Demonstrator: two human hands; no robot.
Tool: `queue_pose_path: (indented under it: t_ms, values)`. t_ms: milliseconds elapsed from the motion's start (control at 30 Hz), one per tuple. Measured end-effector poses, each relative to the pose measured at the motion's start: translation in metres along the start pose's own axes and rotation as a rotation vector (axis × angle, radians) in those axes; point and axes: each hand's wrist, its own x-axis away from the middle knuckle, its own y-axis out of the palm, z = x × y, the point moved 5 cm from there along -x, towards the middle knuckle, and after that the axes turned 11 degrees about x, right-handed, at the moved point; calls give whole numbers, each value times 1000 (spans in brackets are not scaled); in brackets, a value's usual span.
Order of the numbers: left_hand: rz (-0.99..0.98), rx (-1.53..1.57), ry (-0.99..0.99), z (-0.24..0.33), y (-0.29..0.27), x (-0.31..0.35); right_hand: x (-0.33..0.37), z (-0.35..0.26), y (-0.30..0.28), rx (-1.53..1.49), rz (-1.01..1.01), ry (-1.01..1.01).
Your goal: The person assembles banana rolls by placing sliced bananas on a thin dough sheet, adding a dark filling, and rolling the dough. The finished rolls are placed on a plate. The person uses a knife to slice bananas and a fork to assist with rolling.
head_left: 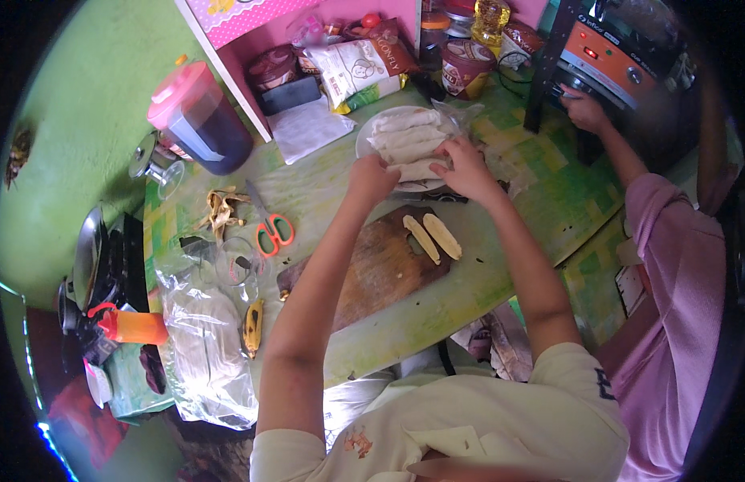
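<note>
At the far side of the table, a white plate (363,146) bears several pale wrapped rolls (413,135) laid side by side. My left hand (373,178) and my right hand (467,170) are closed on the two ends of the nearest wrapped roll (419,170), at the plate's near rim. Between my forearms lies a wooden cutting board (380,261), with two peeled banana slices (433,237) on its right part. Left of the board are orange-handled scissors (274,234), banana peels (221,209) and an unpeeled, dark-spotted banana (253,328).
A clear plastic bag of white wrappers (205,345) lies at the table's left edge. Behind stand a pink-lidded pitcher (204,120) of dark liquid and a pink shelf (228,68) with packets. At right, another person's hand (583,108) touches the front of an orange-and-black appliance (601,60).
</note>
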Motion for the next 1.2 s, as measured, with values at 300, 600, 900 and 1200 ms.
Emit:
queue_pose_path:
  t_ms: [300,600,900,1200]
  values:
    - [73,-273,637,56,-4,48,25,-29,-26,28,37,-288]
    - [40,-245,598,43,7,37,14,-16,-24,104,108,-364]
    - [89,-256,576,46,3,46,16,-20,-19,143,161,-321]
    - [345,-26,609,55,-57,90,32,-48,-44,32,180,-273]
